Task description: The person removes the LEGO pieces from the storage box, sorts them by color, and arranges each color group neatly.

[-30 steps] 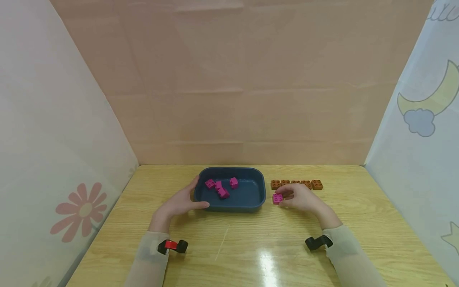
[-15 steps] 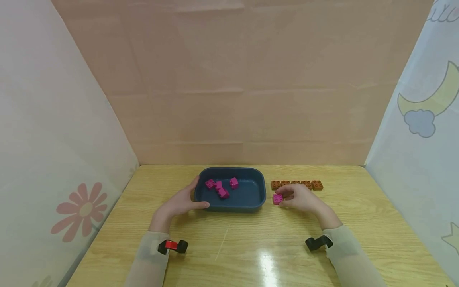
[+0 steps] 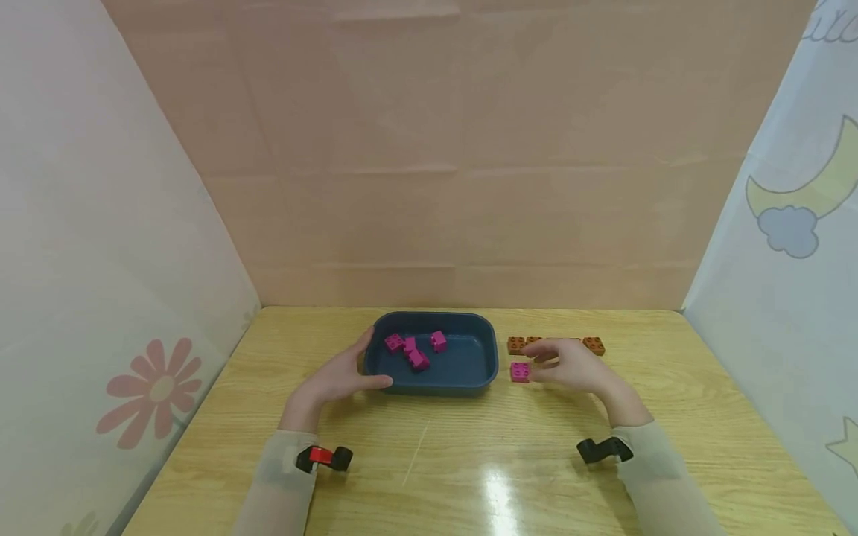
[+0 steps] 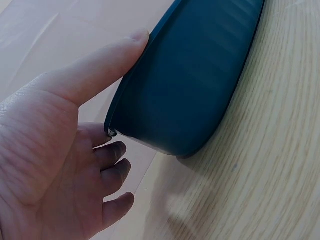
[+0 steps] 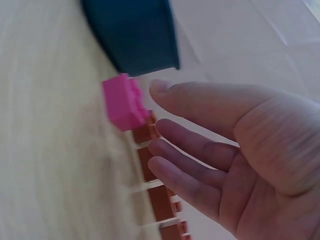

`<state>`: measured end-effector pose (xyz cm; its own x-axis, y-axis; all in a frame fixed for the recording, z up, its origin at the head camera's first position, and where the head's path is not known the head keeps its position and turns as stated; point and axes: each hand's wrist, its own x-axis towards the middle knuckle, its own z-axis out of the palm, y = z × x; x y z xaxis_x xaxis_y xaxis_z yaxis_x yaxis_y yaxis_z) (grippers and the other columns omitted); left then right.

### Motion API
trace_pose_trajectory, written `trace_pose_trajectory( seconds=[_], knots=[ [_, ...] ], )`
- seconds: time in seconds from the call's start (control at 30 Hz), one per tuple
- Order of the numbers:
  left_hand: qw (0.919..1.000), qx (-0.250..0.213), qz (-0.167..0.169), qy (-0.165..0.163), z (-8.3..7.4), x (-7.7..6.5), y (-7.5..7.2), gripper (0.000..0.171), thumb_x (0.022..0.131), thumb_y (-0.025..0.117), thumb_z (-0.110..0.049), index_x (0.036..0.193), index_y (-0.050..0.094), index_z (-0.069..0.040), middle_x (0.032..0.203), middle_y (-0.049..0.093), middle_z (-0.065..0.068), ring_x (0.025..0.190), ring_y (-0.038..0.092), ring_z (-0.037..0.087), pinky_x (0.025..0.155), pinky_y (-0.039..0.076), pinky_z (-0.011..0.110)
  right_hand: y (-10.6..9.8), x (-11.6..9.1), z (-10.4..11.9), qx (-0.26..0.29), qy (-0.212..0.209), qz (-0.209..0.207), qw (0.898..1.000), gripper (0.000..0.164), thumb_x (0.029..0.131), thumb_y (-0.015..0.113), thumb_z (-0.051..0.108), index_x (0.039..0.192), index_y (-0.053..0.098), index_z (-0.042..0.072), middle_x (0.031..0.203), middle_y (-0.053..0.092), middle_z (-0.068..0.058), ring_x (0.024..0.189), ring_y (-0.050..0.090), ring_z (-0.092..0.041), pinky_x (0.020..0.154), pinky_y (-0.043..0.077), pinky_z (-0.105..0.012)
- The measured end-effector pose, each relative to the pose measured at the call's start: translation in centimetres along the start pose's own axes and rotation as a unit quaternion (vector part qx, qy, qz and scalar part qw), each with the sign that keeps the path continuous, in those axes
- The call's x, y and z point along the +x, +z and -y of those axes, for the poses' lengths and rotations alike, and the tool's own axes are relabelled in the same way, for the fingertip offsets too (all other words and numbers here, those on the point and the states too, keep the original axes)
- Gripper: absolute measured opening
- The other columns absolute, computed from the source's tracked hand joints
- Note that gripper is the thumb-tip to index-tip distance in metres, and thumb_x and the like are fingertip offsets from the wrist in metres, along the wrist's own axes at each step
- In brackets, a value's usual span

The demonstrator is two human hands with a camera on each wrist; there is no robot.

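A dark blue rectangular tray (image 3: 462,388) stands on the table, with several pink toy bricks (image 3: 418,360) lying loose inside its left half. My left hand (image 3: 337,377) holds the tray's left end, thumb at the near rim and index finger at the far side; its other fingers hang free in the left wrist view. Just right of the tray, one pink brick (image 3: 519,372) sits studs up on the table. Beside that brick is my right hand (image 3: 570,365), its fingers parted and slightly bent, apart from the brick (image 5: 122,102) in the right wrist view.
Behind the right hand runs a row of brown toy bricks (image 3: 593,345), partly hidden by the fingers. The wooden table (image 3: 462,447) ends at a beige back wall (image 3: 456,186). Pale patterned panels flank both sides.
My right hand has let go of the pink brick and drawn slightly right, leaving it on the table. The left hand and tray have stayed in place.
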<state>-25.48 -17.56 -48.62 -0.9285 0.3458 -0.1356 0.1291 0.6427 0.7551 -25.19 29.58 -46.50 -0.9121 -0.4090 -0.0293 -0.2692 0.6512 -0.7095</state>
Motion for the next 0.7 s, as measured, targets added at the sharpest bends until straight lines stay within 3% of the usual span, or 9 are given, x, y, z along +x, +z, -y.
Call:
trace_pose_trajectory(
  seconds=[0.27,0.5,0.7],
  knots=[
    [1.0,0.002,0.001,0.0,0.0,0.0,0.0,0.123,0.086,0.086,-0.058,0.174,0.008,-0.022,0.179,0.014,0.009,0.161,0.021,0.04,0.125,0.025,0.066,-0.3,0.8,2.1,0.017,-0.04,-0.018,0.999,0.046,0.099,0.079,0.016,0.141,0.067,0.0,0.136,0.07,-0.021,0.125,0.066,-0.041,0.102,0.056,-0.056],
    [1.0,0.001,0.001,0.001,-0.1,0.0,0.1,0.123,0.086,0.086,-0.058,0.174,0.009,-0.021,0.178,0.015,0.01,0.161,0.02,0.04,0.125,0.024,0.065,1.9,3.7,5.5,0.06,-0.057,-0.007,0.997,0.047,0.097,0.082,0.026,0.14,0.071,0.009,0.136,0.071,-0.014,0.12,0.07,-0.033,0.096,0.061,-0.045],
    [1.0,0.0,-0.004,-0.002,-0.2,0.0,0.0,0.124,0.085,0.087,-0.059,0.174,0.009,-0.022,0.178,0.016,0.01,0.161,0.021,0.04,0.125,0.025,0.065,4.8,7.4,8.6,0.059,-0.078,-0.001,0.995,0.046,0.098,0.081,0.027,0.14,0.072,0.012,0.135,0.072,-0.01,0.124,0.068,-0.032,0.101,0.058,-0.048]
  ],
)
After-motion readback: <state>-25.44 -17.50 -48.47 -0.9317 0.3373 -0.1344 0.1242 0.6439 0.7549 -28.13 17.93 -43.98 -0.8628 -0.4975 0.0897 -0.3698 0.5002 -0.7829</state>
